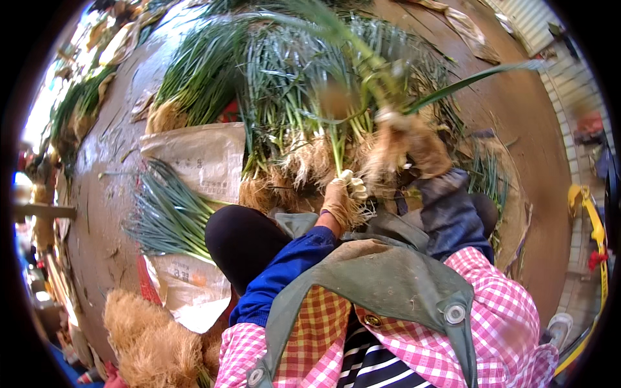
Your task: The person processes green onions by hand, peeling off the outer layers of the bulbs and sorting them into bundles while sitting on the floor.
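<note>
My left hand [336,202], in a soiled glove, is closed around green onions [337,152]. Their pale stalks stand up from the fist and stringy roots hang beside it. My right hand [429,152], gloved and smeared by motion, grips another green onion [381,84]. Its leaves sweep upward and off to the right, and its blurred roots hang left of the glove. Just beyond both hands lies a wide pile of green onions [291,71], roots toward me.
Left of my knee, a smaller bundle of green onions [171,210] lies by a printed sack [200,155]. Root-end bunches [152,339] sit at the lower left. Another sack [514,174] with green onions lies on the right. A yellow metal frame [592,220] stands at the far right.
</note>
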`<state>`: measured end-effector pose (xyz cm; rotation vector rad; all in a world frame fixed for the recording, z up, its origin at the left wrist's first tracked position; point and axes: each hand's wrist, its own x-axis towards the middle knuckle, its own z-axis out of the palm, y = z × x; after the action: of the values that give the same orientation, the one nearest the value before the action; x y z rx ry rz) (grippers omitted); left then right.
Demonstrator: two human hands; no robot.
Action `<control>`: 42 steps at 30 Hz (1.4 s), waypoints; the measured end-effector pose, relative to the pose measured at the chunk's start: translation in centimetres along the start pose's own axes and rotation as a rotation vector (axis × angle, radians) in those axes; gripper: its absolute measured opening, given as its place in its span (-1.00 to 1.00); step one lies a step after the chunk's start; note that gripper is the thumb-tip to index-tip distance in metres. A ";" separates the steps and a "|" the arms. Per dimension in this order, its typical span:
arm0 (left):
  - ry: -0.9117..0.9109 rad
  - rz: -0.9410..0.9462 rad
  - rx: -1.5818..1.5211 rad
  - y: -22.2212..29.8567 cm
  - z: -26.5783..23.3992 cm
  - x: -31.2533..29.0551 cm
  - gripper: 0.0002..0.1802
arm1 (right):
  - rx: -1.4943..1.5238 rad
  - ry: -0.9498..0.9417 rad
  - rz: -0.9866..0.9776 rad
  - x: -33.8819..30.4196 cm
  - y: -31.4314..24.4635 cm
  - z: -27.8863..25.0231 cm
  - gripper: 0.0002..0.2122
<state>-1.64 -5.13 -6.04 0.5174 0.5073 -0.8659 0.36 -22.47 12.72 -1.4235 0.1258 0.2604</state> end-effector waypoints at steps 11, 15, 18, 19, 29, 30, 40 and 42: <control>0.048 0.367 0.020 1.1 1.5 1.8 -0.70 | 0.037 0.076 0.238 2.0 12.3 -0.3 -0.58; -0.090 0.298 0.054 2.0 4.3 -0.8 -0.72 | -0.466 0.032 0.351 1.5 11.1 2.1 -0.54; -0.059 0.343 0.241 2.5 3.2 0.2 -0.74 | -0.411 0.011 0.355 1.8 11.9 0.4 -0.55; -0.075 0.343 0.208 1.7 3.9 0.1 -0.76 | -0.351 0.080 0.364 2.1 12.7 -1.6 -0.60; -0.010 0.470 0.242 2.0 1.4 1.4 -0.76 | -0.184 0.165 0.303 7.0 10.8 2.3 -0.65; 0.002 0.497 0.267 1.9 1.8 0.9 -0.76 | -0.192 0.182 0.332 7.3 11.4 2.4 -0.61; -0.094 0.450 0.171 1.6 4.6 -0.2 -0.78 | -0.325 0.471 0.123 8.6 17.2 -2.4 -0.66; -0.059 0.498 0.212 2.7 3.2 -0.4 -0.78 | -0.524 0.588 0.149 8.6 15.8 -0.7 -0.65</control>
<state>0.99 -5.35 -2.78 0.7702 0.2147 -0.4552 4.70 -20.30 -4.61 -1.9850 0.6868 -0.0182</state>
